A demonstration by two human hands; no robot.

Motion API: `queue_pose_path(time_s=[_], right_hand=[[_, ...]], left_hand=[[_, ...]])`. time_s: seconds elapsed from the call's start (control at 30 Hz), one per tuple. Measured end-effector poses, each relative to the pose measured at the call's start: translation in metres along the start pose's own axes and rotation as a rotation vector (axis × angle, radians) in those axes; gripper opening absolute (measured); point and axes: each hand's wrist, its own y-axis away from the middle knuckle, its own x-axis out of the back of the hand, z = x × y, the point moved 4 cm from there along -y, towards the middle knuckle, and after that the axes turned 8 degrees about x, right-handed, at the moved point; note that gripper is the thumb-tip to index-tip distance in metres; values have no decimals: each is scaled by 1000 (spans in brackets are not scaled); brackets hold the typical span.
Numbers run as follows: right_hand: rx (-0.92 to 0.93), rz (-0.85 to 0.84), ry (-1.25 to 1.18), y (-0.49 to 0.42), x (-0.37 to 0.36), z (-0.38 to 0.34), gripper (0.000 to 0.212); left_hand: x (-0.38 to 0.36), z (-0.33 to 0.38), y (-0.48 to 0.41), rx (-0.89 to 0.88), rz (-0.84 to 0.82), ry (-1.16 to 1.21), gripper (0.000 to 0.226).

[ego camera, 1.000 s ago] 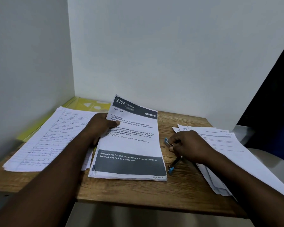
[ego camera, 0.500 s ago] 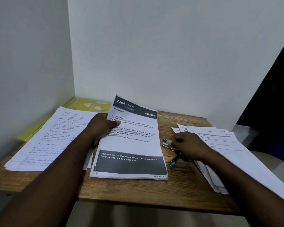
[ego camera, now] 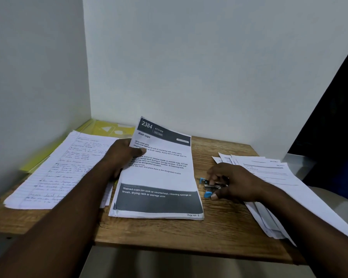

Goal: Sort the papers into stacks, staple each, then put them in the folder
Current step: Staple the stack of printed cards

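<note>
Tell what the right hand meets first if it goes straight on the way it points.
Pointing left with the stapler in its grip, the right hand would probably meet the right edge of the printed stack first, which the left hand holds.

I hold the printed stack (ego camera: 159,177), top raised; handwritten sheets (ego camera: 64,167) and yellow folder (ego camera: 109,129) lie left of it, blue stapler (ego camera: 207,194) just right.
</note>
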Motion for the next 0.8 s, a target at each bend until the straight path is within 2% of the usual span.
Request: queue_pose_path(time_s=[0.13, 0.23, 0.47, 0.57, 0.67, 0.8], right_hand=[[-6, 24, 9, 1, -2, 0, 31], [-32, 123, -64, 5, -5, 0, 30], [-74, 298, 57, -2, -20, -8, 30], [-114, 360, 40, 0, -23, -6, 31], [-107, 365, -5, 2, -25, -3, 31], [-133, 352, -52, 6, -24, 2, 20]], left_hand=[[1, 0, -1, 1, 6, -7, 23], [2, -1, -2, -1, 8, -24, 24], [2, -1, -2, 0, 5, -38, 25], [1, -1, -1, 0, 8, -44, 25], [0, 0, 0, -5, 15, -49, 24], [-1, 1, 0, -15, 12, -59, 23]])
